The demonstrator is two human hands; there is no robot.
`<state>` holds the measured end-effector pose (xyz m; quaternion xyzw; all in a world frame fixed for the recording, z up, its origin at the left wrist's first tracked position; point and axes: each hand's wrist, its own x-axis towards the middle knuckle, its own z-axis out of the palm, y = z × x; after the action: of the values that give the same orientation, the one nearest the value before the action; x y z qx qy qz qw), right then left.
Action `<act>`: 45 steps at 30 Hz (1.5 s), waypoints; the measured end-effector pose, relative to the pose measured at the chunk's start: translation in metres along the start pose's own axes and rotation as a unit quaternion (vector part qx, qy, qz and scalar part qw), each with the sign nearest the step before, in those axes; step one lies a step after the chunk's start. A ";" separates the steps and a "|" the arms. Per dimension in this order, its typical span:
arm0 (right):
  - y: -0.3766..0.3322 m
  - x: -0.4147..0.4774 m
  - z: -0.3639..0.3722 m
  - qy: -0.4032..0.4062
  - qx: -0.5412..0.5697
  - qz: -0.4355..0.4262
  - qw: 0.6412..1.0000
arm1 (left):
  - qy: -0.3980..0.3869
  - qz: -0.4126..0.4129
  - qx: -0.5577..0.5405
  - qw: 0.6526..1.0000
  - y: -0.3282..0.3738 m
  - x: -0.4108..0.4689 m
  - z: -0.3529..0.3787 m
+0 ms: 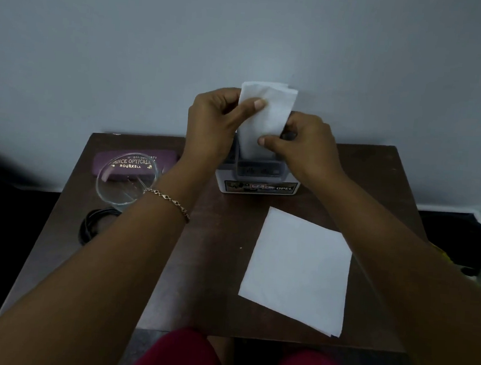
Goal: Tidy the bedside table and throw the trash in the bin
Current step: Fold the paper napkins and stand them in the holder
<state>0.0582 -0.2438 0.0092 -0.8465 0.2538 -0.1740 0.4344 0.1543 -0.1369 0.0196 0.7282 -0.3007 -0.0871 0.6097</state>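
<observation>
Together, left hand (212, 119) and right hand (302, 144) fingers (268, 141) pinch the folded tissue (270, 112).

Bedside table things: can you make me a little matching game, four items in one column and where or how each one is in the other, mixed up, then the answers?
Things
1. glasses case
2. glass bowl
3. folded tissue
4. flat tissue

Descriptions
A. pinched between the left hand and the right hand
B. lying on the table, near right
C. purple, back left
D. clear, on the left

Pairs: 1-C, 2-D, 3-A, 4-B
</observation>
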 end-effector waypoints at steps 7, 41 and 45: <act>-0.001 -0.001 -0.004 0.012 -0.044 0.006 0.999 | 0.026 0.001 0.013 1.000 -0.007 -0.006 -0.002; 0.008 -0.069 -0.045 0.150 0.014 0.022 0.988 | 0.127 -0.132 0.056 0.981 0.009 -0.110 0.000; 0.042 -0.157 -0.042 0.070 -0.076 0.103 0.989 | 0.040 -0.234 0.099 0.966 0.001 -0.161 0.002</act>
<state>-0.1022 -0.2011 -0.0136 -0.8320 0.3824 -0.1676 0.3653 0.0238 -0.0508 -0.0183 0.8380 -0.1046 -0.1683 0.5085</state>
